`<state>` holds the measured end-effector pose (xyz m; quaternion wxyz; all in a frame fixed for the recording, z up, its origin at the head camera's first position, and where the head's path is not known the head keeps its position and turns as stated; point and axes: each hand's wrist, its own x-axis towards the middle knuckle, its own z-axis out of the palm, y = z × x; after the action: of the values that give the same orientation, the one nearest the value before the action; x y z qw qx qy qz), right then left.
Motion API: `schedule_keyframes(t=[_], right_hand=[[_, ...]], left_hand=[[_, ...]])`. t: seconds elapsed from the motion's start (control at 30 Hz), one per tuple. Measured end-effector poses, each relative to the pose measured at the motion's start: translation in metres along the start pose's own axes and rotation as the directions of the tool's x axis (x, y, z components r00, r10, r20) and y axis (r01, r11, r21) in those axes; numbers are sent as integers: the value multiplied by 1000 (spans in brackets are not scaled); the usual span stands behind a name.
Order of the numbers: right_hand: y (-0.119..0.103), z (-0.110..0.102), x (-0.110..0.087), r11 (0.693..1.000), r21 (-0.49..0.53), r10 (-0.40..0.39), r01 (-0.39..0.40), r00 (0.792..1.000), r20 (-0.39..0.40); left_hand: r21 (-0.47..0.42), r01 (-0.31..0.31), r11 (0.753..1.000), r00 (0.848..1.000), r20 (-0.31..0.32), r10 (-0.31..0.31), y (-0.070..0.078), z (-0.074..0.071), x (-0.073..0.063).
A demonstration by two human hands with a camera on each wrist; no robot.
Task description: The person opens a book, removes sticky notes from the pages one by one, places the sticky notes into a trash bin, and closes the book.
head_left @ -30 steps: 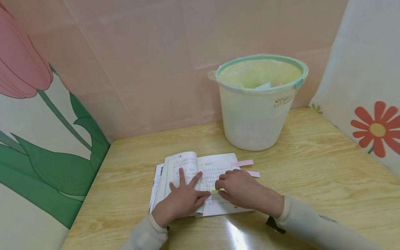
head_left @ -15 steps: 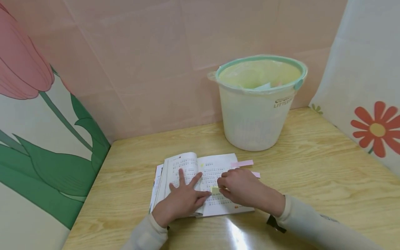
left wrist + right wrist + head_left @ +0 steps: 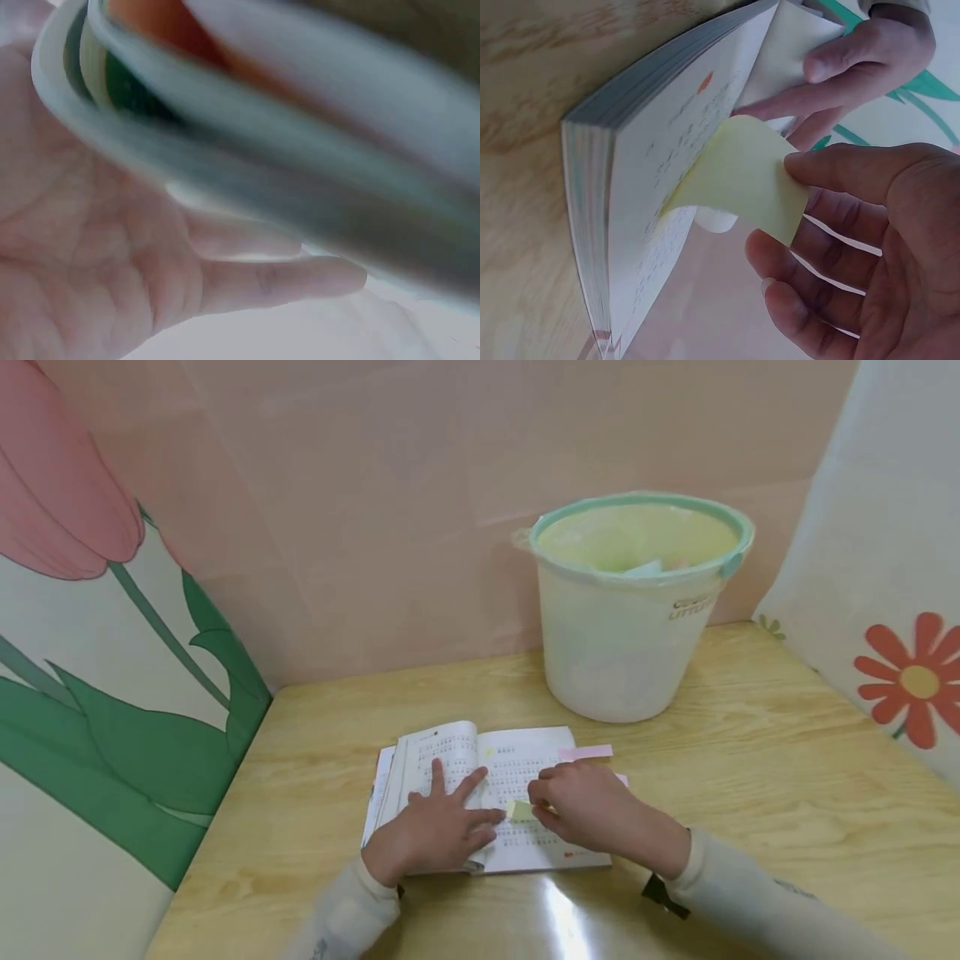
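An open book (image 3: 536, 858) with printed pages lies on the table. My left hand (image 3: 438, 828) rests spread across its left page and the fold, fingers apart. In the left wrist view, curved page edges cover part of the left palm (image 3: 82, 247). My right hand (image 3: 585, 806) is over the right page, its thumb and fingers pinching the free end of a yellow sticky note (image 3: 742, 172). In the right wrist view the note curves up off the page, its other end against the paper. A pink sticky strip (image 3: 596, 751) sticks out past the right page's edge.
A whitish bucket (image 3: 615, 652) with a green rim and a plastic liner stands on the wooden table (image 3: 337, 718) behind the book. Paper scraps (image 3: 645, 569) show inside it. Flower-printed sheets and a pink backdrop enclose the table's sides and back.
My right hand has drawn slightly right and more of the yellow sticky note shows beside its fingers. The left hand stays spread on the book. The head view has shifted slightly.
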<state>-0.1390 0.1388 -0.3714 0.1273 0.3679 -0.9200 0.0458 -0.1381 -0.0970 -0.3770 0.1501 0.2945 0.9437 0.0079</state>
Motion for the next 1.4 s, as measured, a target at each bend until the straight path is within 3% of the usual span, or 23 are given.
schedule_keyframes(t=[0.23, 0.6, 1.4], right_hand=[[3, 0, 0, 999, 3, 38, -38, 999, 21], [10, -7, 4, 995, -15, 103, -102, 992, 67], [18, -13, 4, 982, -11, 188, -188, 973, 132]], left_hand=[[-104, 17, 994, 998, 57, -11, -13, -9, -5], [6, 42, 999, 998, -41, -41, -4, -6, 3], [21, 58, 998, 998, -33, -57, 1, -2, 3]])
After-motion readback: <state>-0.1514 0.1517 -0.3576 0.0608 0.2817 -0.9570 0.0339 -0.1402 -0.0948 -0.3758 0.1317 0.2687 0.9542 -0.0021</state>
